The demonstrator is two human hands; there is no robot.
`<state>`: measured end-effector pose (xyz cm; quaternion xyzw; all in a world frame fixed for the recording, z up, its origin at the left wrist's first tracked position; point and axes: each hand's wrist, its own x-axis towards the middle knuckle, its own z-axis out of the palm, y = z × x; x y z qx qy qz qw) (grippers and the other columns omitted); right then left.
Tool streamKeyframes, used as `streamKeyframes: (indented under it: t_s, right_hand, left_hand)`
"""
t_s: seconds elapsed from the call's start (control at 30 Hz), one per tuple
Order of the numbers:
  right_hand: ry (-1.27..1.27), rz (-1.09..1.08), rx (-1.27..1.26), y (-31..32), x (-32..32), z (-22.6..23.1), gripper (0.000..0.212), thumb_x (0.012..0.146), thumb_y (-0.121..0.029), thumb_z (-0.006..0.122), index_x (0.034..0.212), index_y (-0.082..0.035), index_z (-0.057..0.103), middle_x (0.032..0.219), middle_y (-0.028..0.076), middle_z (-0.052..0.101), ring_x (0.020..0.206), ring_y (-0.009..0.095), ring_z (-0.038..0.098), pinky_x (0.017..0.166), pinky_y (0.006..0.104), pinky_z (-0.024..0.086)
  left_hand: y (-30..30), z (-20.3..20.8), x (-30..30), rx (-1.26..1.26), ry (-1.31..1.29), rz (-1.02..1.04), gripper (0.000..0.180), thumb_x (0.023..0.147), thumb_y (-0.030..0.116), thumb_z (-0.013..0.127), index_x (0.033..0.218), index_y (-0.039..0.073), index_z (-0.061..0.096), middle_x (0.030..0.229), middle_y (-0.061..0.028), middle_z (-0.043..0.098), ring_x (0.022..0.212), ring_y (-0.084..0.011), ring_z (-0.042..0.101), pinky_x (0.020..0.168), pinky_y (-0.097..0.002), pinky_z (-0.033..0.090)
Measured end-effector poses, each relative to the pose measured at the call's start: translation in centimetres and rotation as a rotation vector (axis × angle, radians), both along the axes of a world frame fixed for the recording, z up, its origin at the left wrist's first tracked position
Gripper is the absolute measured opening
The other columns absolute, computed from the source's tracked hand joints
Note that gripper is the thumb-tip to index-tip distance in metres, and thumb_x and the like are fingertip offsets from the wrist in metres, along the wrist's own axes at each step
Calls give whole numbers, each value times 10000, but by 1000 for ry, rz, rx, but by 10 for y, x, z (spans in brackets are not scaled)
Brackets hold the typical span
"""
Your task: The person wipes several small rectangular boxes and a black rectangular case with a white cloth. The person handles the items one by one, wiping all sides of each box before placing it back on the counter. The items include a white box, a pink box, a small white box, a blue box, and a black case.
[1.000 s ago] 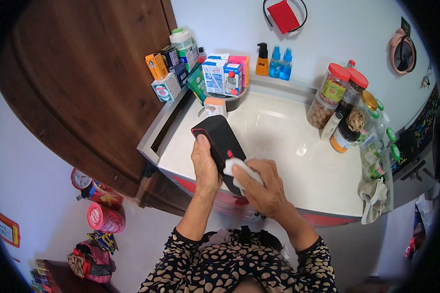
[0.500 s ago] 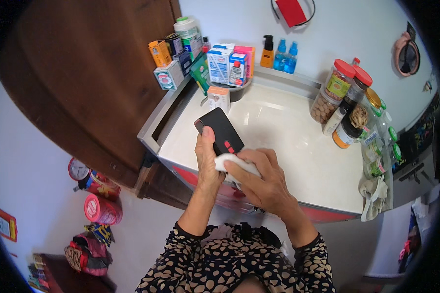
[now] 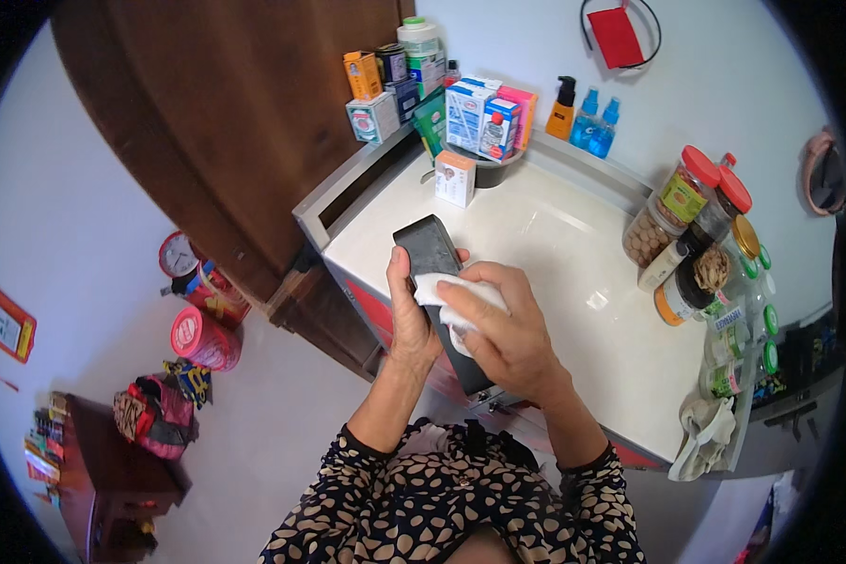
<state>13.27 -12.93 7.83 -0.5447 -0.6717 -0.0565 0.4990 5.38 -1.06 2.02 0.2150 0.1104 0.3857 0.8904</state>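
A long, dark, box-shaped object [image 3: 428, 250] is tilted over the front edge of the white cabinet top. My left hand [image 3: 411, 324] grips it from the left, with the thumb along its side and fingertips showing at its far edge. A folded white cloth [image 3: 470, 296] lies against its upper face, held in my right hand [image 3: 517, 334]. That hand presses the cloth near the object's middle and covers part of its lower half. What the object is exactly, I cannot make out.
Beyond my hands, a small white and orange box [image 3: 455, 180] stands before a grey bowl [image 3: 496, 173] of cartons. Jars with red lids [image 3: 691, 183] line the right side. A pale cloth [image 3: 703, 440] hangs at the right corner. Pump and spray bottles [image 3: 592, 122] stand at the wall.
The dark object has been turned, so its red-buttoned face no longer shows and a long plain face does. My right hand has moved the cloth onto that face. The view has shifted left.
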Motion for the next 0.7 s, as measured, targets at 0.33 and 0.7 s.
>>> streamKeyframes:
  t_s: [0.33, 0.7]
  right_hand:
    - [-62, 421, -187, -45, -2, -14, 401, 702, -28, 693, 1088, -132, 660, 1079, 76, 547, 969, 279, 523, 780, 351, 494]
    - [83, 128, -3, 13, 2, 0, 446, 725, 54, 604, 1160, -46, 610, 1108, 149, 514, 966, 306, 553, 797, 361, 473]
  left_hand:
    - [-31, 8, -21, -14, 0, 45, 805, 808, 750, 385, 1185, 54, 529, 1013, -129, 607, 852, -244, 639, 688, -440, 594]
    - [-40, -7, -25, -111, -111, 31, 677, 831, 671, 441, 1122, 73, 568, 1001, -100, 639, 871, -216, 652, 780, -363, 561]
